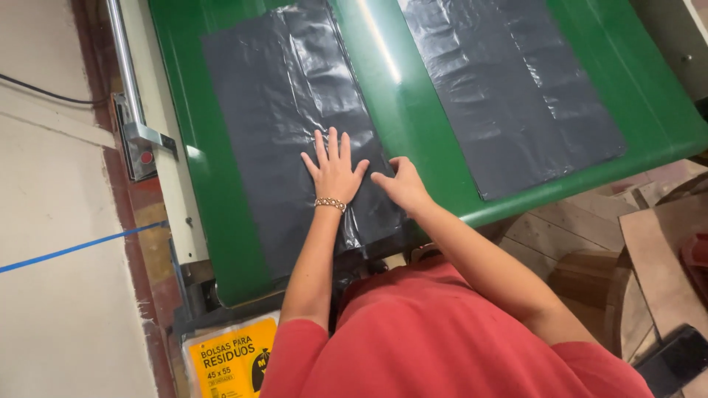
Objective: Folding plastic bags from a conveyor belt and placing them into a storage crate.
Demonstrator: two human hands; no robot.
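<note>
The person's left hand (333,171) is lying flat and open, fingers spread and pointing toward twelve o'clock, pressing on the near black plastic bag (295,125), which is lying spread out on the green belt (398,103) and running from the top of the view down to the belt's near edge. A beaded bracelet (330,203) is sitting on that wrist at six o'clock of the palm. The right hand (402,184) is resting just beside the left, at about three o'clock of it, its fingers curled loosely on the bag's right edge where the plastic is meeting the green surface; it is touching the bag, gripping nothing that can be seen. A second black bag (516,88) is lying at about two o'clock of the hands, well apart from the first, with a strip of green showing between them. At seven o'clock, below the belt's end, a yellow packet (228,361) is lying near the red sleeve (295,361).
</note>
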